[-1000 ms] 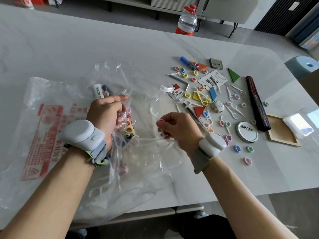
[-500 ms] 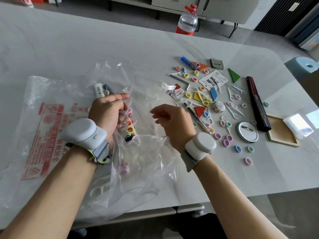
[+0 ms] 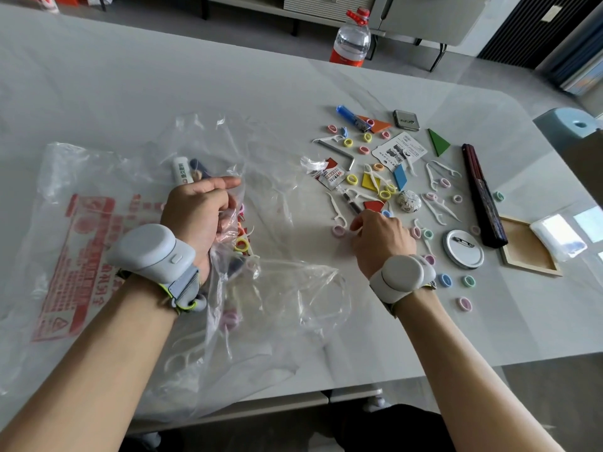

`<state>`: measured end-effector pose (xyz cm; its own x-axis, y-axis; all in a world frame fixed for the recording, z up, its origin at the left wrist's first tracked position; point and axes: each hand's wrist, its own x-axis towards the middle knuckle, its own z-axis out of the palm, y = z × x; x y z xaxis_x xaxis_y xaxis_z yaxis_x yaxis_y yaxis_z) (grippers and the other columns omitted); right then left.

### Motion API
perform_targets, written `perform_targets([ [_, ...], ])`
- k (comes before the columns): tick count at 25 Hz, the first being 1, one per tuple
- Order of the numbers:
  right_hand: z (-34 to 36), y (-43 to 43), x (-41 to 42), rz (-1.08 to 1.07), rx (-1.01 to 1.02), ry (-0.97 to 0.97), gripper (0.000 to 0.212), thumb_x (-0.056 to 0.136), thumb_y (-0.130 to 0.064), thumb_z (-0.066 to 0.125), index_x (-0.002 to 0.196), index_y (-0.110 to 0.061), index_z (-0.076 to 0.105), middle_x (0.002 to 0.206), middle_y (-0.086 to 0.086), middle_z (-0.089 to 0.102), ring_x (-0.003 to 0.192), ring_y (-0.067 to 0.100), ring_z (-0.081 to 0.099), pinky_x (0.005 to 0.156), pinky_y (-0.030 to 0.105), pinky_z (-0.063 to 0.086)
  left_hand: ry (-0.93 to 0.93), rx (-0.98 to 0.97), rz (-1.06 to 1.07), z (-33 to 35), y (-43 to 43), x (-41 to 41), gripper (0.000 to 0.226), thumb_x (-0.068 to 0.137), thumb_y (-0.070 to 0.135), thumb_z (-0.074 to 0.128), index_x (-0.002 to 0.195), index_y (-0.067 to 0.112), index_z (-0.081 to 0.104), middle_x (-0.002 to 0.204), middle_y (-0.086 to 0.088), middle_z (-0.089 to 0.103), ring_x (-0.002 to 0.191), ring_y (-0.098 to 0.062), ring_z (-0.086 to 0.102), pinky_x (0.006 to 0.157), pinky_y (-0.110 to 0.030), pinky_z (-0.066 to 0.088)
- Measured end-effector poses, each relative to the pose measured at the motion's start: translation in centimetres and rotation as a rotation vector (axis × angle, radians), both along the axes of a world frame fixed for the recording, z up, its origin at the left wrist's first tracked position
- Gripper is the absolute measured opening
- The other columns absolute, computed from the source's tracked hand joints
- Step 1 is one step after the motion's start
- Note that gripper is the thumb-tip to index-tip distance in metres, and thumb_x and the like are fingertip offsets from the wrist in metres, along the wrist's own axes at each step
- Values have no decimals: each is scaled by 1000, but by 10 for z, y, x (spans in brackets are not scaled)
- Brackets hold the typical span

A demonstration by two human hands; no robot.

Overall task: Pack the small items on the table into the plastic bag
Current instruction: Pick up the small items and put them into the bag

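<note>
Nearby, hex key [image 3: 339, 151], foil ball [image 3: 409, 200], badge [image 3: 463, 248], bottle [image 3: 351, 40] beyond table [image 3: 163, 76]

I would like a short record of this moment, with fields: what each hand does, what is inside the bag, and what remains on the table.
Left hand: grips the edge of the plastic bag at its mouth
Right hand: down among the loose items, fingertips beside a pink ring; whether it pinches anything cannot be told
In bag: coloured rings, floss picks, a white tube
On table: more rings and picks, a hex key, a round badge, a green triangle
</note>
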<state>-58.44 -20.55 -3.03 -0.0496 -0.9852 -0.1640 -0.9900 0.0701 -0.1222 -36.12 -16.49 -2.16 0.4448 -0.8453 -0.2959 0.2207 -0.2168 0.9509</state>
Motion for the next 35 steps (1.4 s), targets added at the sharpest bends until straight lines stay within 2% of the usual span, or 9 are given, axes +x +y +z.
perform_targets([
  [4, -3, -2, 8, 15, -112, -217, 21, 89, -20, 53, 109, -24, 59, 96, 0, 65, 89, 24, 58, 65, 30, 39, -2, -6, 4, 0, 1, 1, 37, 76, -9, 41, 93, 7, 70, 46, 1, 46, 39, -12, 30, 39, -18, 20],
  [7, -9, -2, 15, 98, -89, -187, 17, 90, -19, 53, 104, -20, 63, 100, 2, 66, 92, 23, 59, 68, 29, 44, 9, -5, -13, 0, 1, 3, 38, 76, -9, 39, 94, 7, 69, 52, -4, 46, 41, -13, 29, 39, -18, 19],
  [11, -12, -4, 15, 146, -57, -163, 12, 88, -12, 54, 92, -15, 65, 97, 2, 58, 89, 23, 55, 66, 28, 38, 1, -7, -4, 2, 3, 4, 38, 76, -9, 40, 92, 8, 70, 53, -4, 44, 41, -12, 29, 39, -18, 20],
  [13, -10, -5, 15, 137, -114, -219, 7, 88, -15, 58, 91, -15, 65, 95, 0, 56, 87, 21, 53, 66, 27, 35, -2, -7, -7, 3, 3, 5, 38, 76, -8, 40, 93, 9, 70, 56, -5, 44, 42, -12, 29, 39, -18, 20],
  [17, -12, -14, 17, 81, -298, -241, 12, 89, -22, 60, 97, -13, 64, 110, 0, 58, 93, 22, 54, 66, 26, 32, 11, 2, -11, 1, 3, 4, 40, 77, -8, 40, 96, 8, 70, 53, 0, 47, 43, -12, 31, 41, -19, 21],
  [20, -24, -16, 23, 169, -250, -195, 7, 91, -18, 58, 93, -13, 62, 106, 4, 60, 99, 25, 55, 69, 26, 33, 21, 8, -14, 1, 3, 5, 39, 77, -8, 40, 97, 8, 70, 49, 5, 48, 43, -11, 31, 40, -18, 21],
  [27, -19, -12, 25, 187, -136, -142, 8, 88, -10, 57, 88, -18, 60, 90, 4, 66, 81, 26, 56, 63, 30, 34, 51, 4, -14, 4, 3, 5, 38, 79, -10, 38, 98, 6, 68, 48, 4, 46, 41, -11, 30, 39, -18, 20],
  [32, -11, -13, 28, 149, 29, -110, 19, 84, -17, 67, 102, -18, 64, 96, 7, 68, 89, 28, 62, 73, 36, 50, 51, 2, -18, 3, 3, 6, 39, 79, -10, 38, 100, 5, 68, 48, 4, 46, 44, -12, 30, 40, -19, 19],
  [35, -8, -12, 31, 153, 80, -73, 15, 83, -14, 65, 98, -15, 69, 95, 9, 69, 90, 30, 64, 76, 38, 54, 51, 7, -15, 3, 3, 4, 40, 78, -10, 37, 100, 4, 67, 47, 5, 46, 43, -12, 29, 41, -19, 19],
])
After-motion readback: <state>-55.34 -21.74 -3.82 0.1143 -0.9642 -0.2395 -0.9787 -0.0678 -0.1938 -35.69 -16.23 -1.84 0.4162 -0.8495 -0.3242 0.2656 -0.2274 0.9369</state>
